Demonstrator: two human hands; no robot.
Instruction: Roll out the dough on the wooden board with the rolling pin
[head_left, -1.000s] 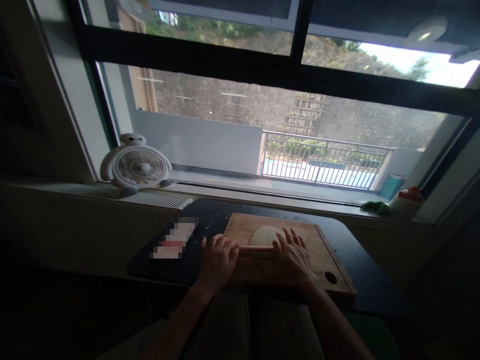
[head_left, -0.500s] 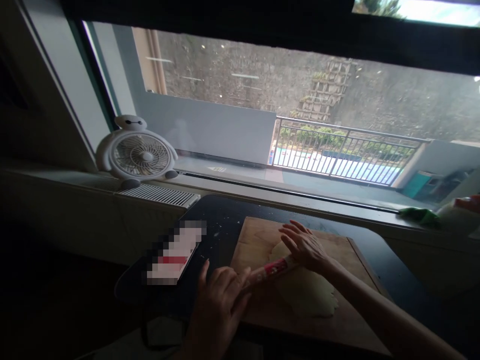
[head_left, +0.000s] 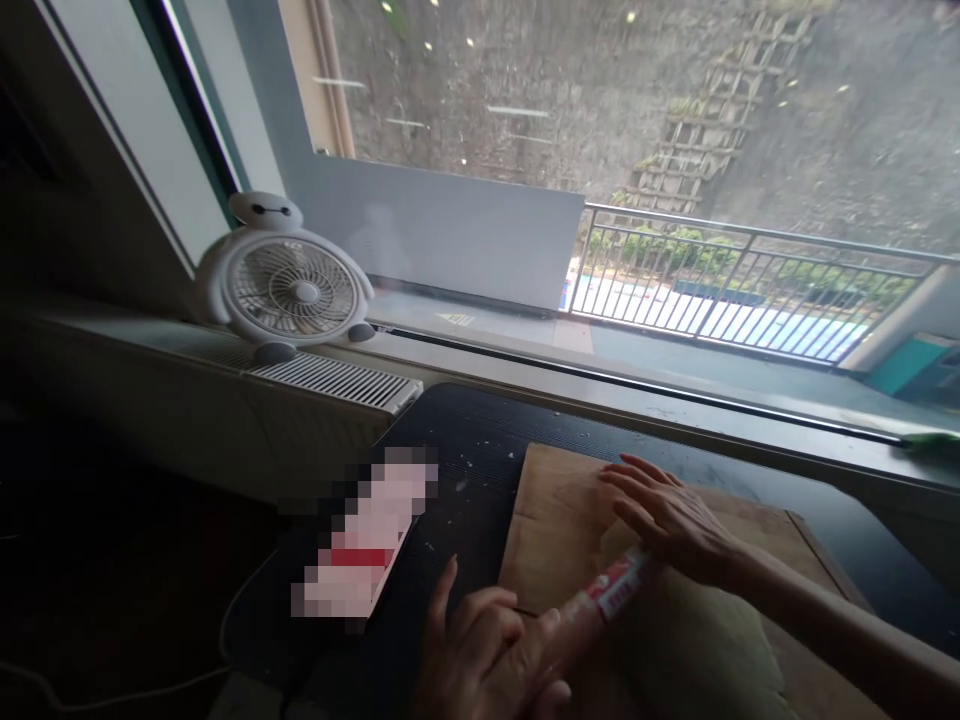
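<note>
A rolling pin (head_left: 611, 592) with a red printed label or wrapper lies slantwise across a flat, pale sheet of dough (head_left: 701, 640). The dough rests on a wooden board (head_left: 551, 500), its near part cut off by the frame. My left hand (head_left: 487, 650) is bent around the pin's near end, with one finger sticking up. Over the far end lies my right hand (head_left: 671, 515), palm down on the pin, its fingers stretched out flat past it. That end of the pin is hidden under the palm.
The board sits on a dark table (head_left: 469, 430) with small white specks. Left of the board lies a pixelated flat object (head_left: 367, 540). A white fan (head_left: 292, 285) stands at the sill above a radiator (head_left: 345, 380). A window with a railing (head_left: 720, 285) outside is behind.
The view has tilted down and come closer, so the board and hands appear larger and further right. Both hands stay at the pin, which still lies across the dough.
</note>
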